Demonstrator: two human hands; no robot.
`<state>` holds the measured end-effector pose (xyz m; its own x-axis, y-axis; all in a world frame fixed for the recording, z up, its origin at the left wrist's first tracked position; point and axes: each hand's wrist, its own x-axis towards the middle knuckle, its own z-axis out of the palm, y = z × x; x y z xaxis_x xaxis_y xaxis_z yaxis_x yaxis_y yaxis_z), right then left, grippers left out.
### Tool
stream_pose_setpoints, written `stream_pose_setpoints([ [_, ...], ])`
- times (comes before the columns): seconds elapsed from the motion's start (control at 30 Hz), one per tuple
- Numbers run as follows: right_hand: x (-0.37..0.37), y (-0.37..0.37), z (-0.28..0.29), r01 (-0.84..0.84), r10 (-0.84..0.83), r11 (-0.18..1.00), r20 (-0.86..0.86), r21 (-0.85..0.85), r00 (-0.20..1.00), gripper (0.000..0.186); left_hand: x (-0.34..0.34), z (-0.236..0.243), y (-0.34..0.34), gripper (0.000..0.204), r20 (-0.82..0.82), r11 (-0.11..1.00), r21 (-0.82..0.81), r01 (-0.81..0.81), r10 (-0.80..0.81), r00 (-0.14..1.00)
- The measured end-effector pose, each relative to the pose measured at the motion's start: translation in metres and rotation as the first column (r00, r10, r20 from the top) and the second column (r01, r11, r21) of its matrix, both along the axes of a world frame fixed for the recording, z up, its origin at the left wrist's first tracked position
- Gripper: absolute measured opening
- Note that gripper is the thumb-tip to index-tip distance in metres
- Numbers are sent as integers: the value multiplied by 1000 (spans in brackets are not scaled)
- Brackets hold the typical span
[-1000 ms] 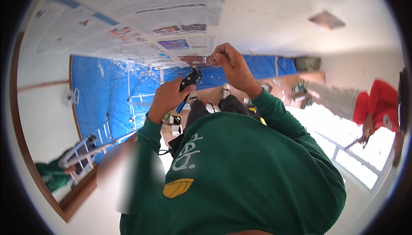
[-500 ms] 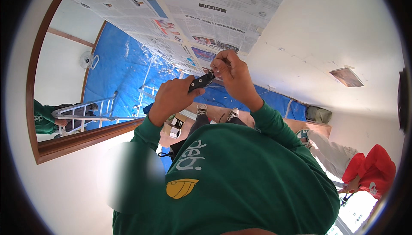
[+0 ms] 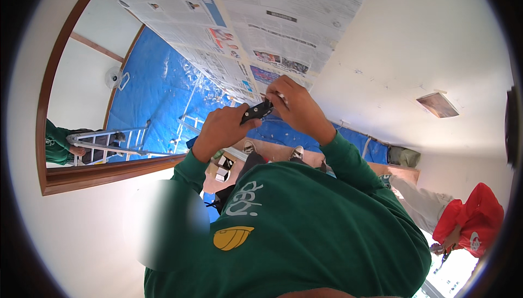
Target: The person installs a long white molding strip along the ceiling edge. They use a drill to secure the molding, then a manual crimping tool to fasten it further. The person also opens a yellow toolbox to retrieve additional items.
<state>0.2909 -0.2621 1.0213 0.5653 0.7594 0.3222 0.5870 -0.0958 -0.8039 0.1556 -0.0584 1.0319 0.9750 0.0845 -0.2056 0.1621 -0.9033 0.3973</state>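
My left hand (image 3: 222, 130) is closed around a black handle with silver rivets (image 3: 257, 111), perhaps a folding knife or a scraper; its working end is hidden by my fingers. At the far end of that handle, my right hand (image 3: 302, 110) has its fingers curled and pinched together. Whatever small part it touches there cannot be made out. Both hands are raised in front of my chest, just before newspaper sheets (image 3: 294, 31) that cover the surface beyond.
Blue sheeting (image 3: 144, 74) covers the floor. On the left, beyond a brown wooden frame (image 3: 114, 175), are a metal ladder (image 3: 128, 148) and a person in a green sleeve (image 3: 56, 144). A person in red (image 3: 482, 219) is at the right. A bare white wall (image 3: 381, 80) adjoins the newspaper.
The view has shifted slightly, so the newspaper sits further right. My right hand has moved slightly down and closer over the black handle's end. My left hand keeps its grip.
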Motion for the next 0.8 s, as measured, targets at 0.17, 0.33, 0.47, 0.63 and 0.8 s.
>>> stream_pose_setpoints([
  [0.17,-15,26,0,67,-37,992,-256,108,966,24,-7,26,43,54,24,988,-157,0,4,1000],
  [0.33,-38,72,32,-86,162,984,-576,158,801,40,-1,113,100,62,103,950,-310,32,0,995],
  [0.47,-50,128,105,-105,275,852,-266,514,924,40,1,219,121,58,327,931,-345,118,1,945],
  [0.63,-35,156,212,-13,343,697,-318,717,884,43,13,353,103,53,398,933,-339,119,28,917],
  [0.8,32,189,325,21,360,516,-239,856,902,28,45,463,99,69,791,838,493,-236,-318,523],
])
